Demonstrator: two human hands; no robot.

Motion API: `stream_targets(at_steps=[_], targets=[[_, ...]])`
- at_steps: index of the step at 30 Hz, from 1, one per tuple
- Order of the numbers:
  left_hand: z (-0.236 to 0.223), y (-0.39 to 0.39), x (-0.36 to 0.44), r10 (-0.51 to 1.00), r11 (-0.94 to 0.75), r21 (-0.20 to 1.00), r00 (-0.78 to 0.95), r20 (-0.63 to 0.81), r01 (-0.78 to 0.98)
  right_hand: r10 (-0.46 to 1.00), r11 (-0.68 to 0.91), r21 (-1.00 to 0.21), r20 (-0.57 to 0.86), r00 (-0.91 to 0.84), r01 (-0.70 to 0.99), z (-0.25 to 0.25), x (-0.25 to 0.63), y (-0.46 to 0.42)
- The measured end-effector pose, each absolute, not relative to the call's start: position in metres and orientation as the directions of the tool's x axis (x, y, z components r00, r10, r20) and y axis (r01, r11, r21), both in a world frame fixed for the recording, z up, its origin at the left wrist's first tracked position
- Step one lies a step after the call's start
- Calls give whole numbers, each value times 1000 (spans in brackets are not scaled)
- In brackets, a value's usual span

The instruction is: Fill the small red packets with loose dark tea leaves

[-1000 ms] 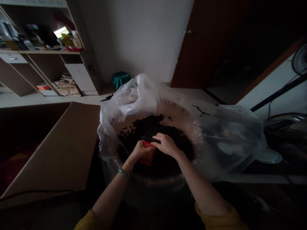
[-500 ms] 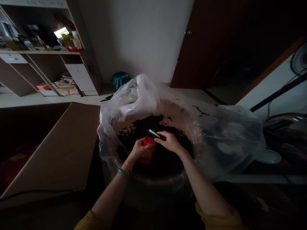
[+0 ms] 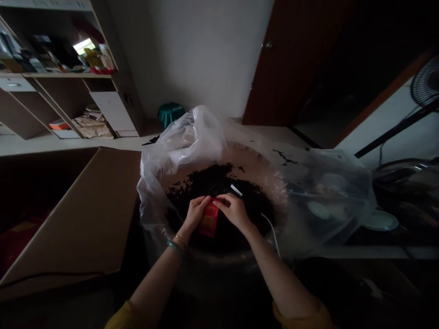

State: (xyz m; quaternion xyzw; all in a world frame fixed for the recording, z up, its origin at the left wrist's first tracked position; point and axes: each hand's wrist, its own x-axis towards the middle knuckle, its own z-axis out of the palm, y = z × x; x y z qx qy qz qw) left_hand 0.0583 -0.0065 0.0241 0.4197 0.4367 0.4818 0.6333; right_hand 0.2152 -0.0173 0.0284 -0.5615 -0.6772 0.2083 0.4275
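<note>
A small red packet (image 3: 208, 220) hangs upright over a heap of dark loose leaves (image 3: 212, 176), which look like tea. At its top left edge, my left hand (image 3: 196, 211) grips it between thumb and fingers. My right hand (image 3: 233, 211) is closed at the packet's top right corner, its fingertips pinching the upper edge. Just beyond the right fingers, a short white strip (image 3: 236, 190) shows on the leaves; the dark body around it is hard to make out. The leaves lie in a wide round container lined with a clear plastic bag (image 3: 206, 132).
At left stands an open cardboard box (image 3: 92, 210) with red items (image 3: 24, 237) inside. A thin white cord (image 3: 272, 230) curves over the container's right side. Shelves (image 3: 68, 75), a green-covered bin (image 3: 170, 113), a door (image 3: 288, 68) and a fan (image 3: 425, 82) surround the spot.
My right hand has let go of the dark tool with the white strip and moved onto the packet's top edge. The white cord has come into view. My left hand keeps its hold.
</note>
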Motion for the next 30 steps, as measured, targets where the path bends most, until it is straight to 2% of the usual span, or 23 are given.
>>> stream_targets(at_steps=[4, 8, 11, 13, 15, 17, 19, 21, 22, 23, 24, 25, 26, 28, 30], targets=[[21, -5, 56, 966, 223, 937, 193, -174, -270, 932, 270, -825, 353, 81, 496, 27, 200, -21], [19, -3, 56, 959, 221, 943, 232, -164, -249, 961, 84, -931, 170, 219, 355, 25, 210, -20], [19, -3, 58, 934, 196, 971, 329, -142, -136, 935, -21, -985, 41, 353, 170, 23, 212, -22], [18, -3, 58, 927, 157, 986, 354, -126, -60, 949, -35, -996, -8, 314, 81, 21, 212, -24], [17, -2, 57, 945, 124, 991, 312, -100, -57, 957, -39, -999, -36, 287, 4, 20, 215, -26], [16, 0, 56, 974, 113, 985, 212, -83, -132, 901, 15, -994, -32, 432, -105, 25, 220, -26], [14, 4, 54, 994, 99, 967, 63, -87, -235, 752, 163, -964, -17, 659, -211, 41, 220, -23], [12, 8, 52, 992, 77, 951, -69, -102, -299, 653, 341, -903, 27, 756, -262, 68, 205, -18], [11, 9, 51, 988, 62, 949, -113, -101, -310, 710, 383, -875, 74, 700, -296, 84, 191, -15], [10, 10, 51, 986, 45, 949, -139, -93, -312, 829, 375, -862, 148, 539, -340, 101, 175, -12], [9, 10, 50, 985, 27, 950, -155, -78, -310, 925, 340, -866, 238, 297, -367, 116, 158, -8], [8, 10, 49, 984, 8, 951, -169, -63, -308, 950, 310, -873, 294, 99, -376, 128, 143, -5], [8, 10, 48, 981, -8, 951, -187, -53, -310, 950, 284, -882, 313, -16, -377, 137, 132, -2], [6, 10, 45, 969, -17, 949, -238, -62, -316, 946, 259, -911, 306, -106, -320, 139, 129, 4], [4, 11, 42, 951, -5, 959, -299, -84, -284, 965, 222, -958, 243, -103, -181, 119, 149, 6]])
